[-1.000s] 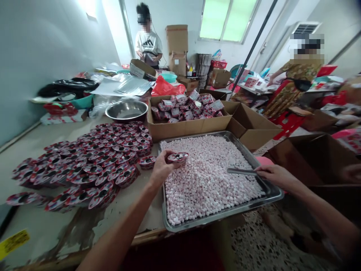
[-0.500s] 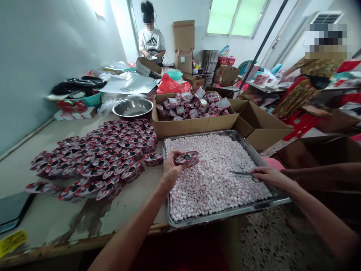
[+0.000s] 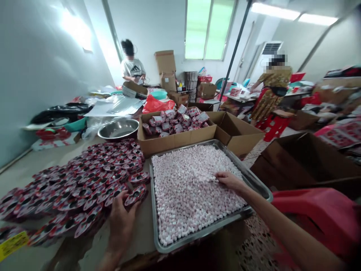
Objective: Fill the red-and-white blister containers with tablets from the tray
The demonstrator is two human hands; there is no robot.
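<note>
My left hand point(image 3: 122, 214) is closed round the side of a small oval-topped printed box point(image 3: 135, 195), its top bearing a dark hole. It holds the box at the right edge of a crowd of matching boxes point(image 3: 84, 177) standing on the table. Over a steel tray point(image 3: 155, 226) my right hand point(image 3: 229, 181) is closed, low above a layer of small pale pink and white candies point(image 3: 191, 203). A thin metal tool point(image 3: 204, 177) juts left from its fingers, smeared by motion among the candies; its tip is hidden or blurred.
Behind the tray stands a cardboard box point(image 3: 177, 142) filled with printed packs, beside an open carton point(image 3: 239, 130). A steel bowl point(image 3: 118, 130) sits behind the boxes. A red stool point(image 3: 316, 210) is at right. Two people work farther back.
My left hand has carried the box from over the tray left to the crowd of boxes. My right hand has moved left over the candies with the tool. The view has shifted.
</note>
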